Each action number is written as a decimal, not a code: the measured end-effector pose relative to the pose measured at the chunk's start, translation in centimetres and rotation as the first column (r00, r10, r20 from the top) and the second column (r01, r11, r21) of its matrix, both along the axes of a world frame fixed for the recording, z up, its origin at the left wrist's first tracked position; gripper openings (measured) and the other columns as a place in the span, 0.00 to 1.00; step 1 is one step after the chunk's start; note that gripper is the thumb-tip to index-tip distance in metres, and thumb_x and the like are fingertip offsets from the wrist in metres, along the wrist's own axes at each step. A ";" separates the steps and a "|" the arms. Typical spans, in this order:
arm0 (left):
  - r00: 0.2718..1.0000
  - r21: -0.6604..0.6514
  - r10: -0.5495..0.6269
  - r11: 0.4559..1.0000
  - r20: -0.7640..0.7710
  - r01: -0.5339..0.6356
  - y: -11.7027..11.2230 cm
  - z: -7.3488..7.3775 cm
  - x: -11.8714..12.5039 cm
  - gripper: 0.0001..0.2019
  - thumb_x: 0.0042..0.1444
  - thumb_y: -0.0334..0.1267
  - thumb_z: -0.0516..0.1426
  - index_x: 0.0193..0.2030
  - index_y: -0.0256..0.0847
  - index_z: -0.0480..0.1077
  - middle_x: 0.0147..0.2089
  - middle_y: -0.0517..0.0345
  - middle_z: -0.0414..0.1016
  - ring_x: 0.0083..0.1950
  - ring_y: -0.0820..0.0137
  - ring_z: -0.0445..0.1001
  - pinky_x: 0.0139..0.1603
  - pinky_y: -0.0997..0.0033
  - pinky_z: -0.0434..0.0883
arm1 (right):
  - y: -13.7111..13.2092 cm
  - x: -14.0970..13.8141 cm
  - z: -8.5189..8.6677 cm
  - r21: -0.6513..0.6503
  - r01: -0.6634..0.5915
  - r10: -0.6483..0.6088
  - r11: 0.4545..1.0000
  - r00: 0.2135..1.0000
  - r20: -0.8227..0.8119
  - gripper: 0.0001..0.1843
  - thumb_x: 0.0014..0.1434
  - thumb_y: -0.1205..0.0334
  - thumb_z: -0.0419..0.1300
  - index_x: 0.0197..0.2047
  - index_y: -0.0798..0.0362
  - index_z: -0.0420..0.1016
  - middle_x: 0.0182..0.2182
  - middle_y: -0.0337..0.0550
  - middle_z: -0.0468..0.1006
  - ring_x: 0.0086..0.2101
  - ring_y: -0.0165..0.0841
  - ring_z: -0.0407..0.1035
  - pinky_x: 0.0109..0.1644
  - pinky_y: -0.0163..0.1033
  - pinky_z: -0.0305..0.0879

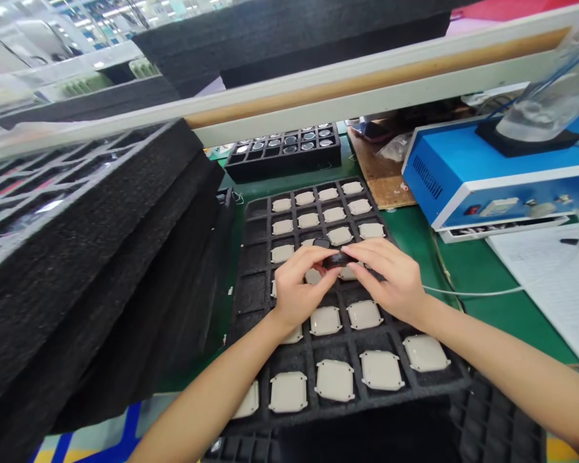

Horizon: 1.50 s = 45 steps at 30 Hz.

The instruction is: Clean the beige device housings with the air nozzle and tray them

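Green bench [482, 276] beneath a shelf [318, 114] | our left hand [299, 283] and right hand [390, 276], nearly together, both pinch one small black part [338, 259] by its edges — we hold it over the foam tray [253, 292] of beige plates [335, 379] | blue box [463, 154] stands to our right

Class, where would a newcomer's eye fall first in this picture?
At centre, the left hand and right hand pinch a small black piece over a black tray of pale squarish pieces. On the right stands a bright blue box; on the left, a stack of black trays.
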<state>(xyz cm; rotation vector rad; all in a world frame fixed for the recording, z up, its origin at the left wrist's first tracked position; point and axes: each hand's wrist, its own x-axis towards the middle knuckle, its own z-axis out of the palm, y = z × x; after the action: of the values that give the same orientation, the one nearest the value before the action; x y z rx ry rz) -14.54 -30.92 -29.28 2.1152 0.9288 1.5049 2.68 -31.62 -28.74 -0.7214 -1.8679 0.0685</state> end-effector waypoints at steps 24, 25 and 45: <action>0.988 -0.123 -0.013 0.992 0.156 0.033 -0.2 0.1 0.1 0.10 0.50 0.29 0.63 0.40 0.43 0.75 0.28 0.63 0.66 0.30 0.75 0.65 0.33 0.74 0.64 | 0.1 0.8 0.4 -0.349 -0.045 0.033 0.936 0.999 -0.039 0.09 0.57 0.66 0.57 0.36 0.51 0.79 0.33 0.41 0.82 0.31 0.33 0.76 0.37 0.36 0.74; 0.988 -0.117 -0.017 0.992 0.155 0.036 -0.2 0.1 0.2 0.10 0.50 0.29 0.63 0.40 0.43 0.75 0.28 0.62 0.66 0.30 0.75 0.64 0.33 0.74 0.64 | 0.1 0.8 0.4 -0.325 -0.042 0.032 0.945 0.999 -0.036 0.09 0.57 0.66 0.57 0.36 0.52 0.79 0.33 0.41 0.82 0.31 0.33 0.76 0.37 0.36 0.74; 0.972 -0.530 0.234 0.828 0.030 -0.183 4.4 3.4 1.6 0.08 0.49 0.35 0.61 0.37 0.36 0.74 0.30 0.57 0.74 0.28 0.73 0.70 0.30 0.74 0.69 | 1.2 1.0 0.6 -0.523 -0.014 -0.304 0.852 0.800 -0.517 0.09 0.56 0.61 0.58 0.35 0.56 0.76 0.28 0.42 0.80 0.29 0.36 0.77 0.35 0.41 0.77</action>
<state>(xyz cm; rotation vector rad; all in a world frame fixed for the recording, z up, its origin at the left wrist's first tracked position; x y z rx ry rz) -12.99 -26.55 -25.90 1.5735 1.3893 1.2405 3.67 -30.41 -28.16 -1.0661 -1.1794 0.6356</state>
